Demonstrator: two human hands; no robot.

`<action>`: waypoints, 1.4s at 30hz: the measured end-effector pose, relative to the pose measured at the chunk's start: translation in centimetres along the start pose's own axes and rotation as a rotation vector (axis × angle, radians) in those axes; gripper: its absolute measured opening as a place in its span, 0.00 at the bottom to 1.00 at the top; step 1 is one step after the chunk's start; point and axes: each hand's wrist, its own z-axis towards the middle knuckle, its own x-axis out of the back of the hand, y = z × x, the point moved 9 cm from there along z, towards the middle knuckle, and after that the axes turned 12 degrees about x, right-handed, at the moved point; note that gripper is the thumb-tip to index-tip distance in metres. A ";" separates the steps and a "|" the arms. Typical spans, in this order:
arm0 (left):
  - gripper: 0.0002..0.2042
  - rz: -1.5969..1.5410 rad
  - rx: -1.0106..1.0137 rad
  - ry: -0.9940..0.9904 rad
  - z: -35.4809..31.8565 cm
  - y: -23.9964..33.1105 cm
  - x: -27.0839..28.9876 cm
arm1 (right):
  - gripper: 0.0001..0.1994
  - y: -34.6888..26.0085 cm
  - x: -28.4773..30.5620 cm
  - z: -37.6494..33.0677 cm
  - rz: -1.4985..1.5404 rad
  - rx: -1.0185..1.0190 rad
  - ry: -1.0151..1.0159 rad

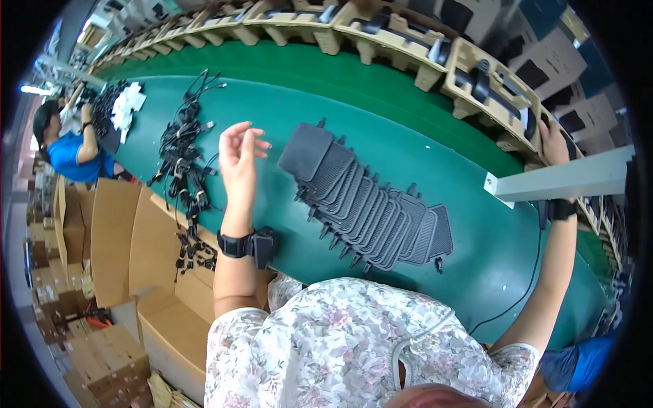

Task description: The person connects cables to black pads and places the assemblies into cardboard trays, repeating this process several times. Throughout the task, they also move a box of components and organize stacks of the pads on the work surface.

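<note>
Above the green table, my left hand (239, 151) is raised with fingers loosely bent and apart, and nothing shows in it. It hovers between a heap of bundled black cables (182, 146) and an overlapping row of flat dark grey textured panels (367, 204) with small knobs along their edges. Far to the right, my right hand (556, 145) grips the near end of a beige moulded pulp tray (469, 105); its fingertips are partly hidden. Dark parts lie in that tray. Each wrist wears a black band.
More pulp trays (272, 19) line a green belt (299, 60) along the far side. A grey metal beam (564, 178) crosses near my right forearm. Open cardboard boxes (115, 251) stand at left. A co-worker in blue (71, 155) sits at the far left.
</note>
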 end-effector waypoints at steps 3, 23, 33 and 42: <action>0.15 0.228 -0.043 0.023 -0.2 -1.3 -0.1 | 0.15 -5.0 3.9 -1.7 -0.382 0.607 0.177; 0.24 1.163 -0.477 -0.279 -3.4 -5.3 -9.1 | 0.07 -0.1 -0.9 -1.9 -0.063 0.023 0.160; 0.20 0.964 -0.794 -0.155 -2.1 2.6 -9.7 | 0.12 5.3 0.5 -5.6 0.643 -0.068 0.386; 0.18 0.610 -1.340 -0.302 -4.8 10.0 -24.1 | 0.14 -5.7 1.9 -4.0 1.142 -0.158 0.144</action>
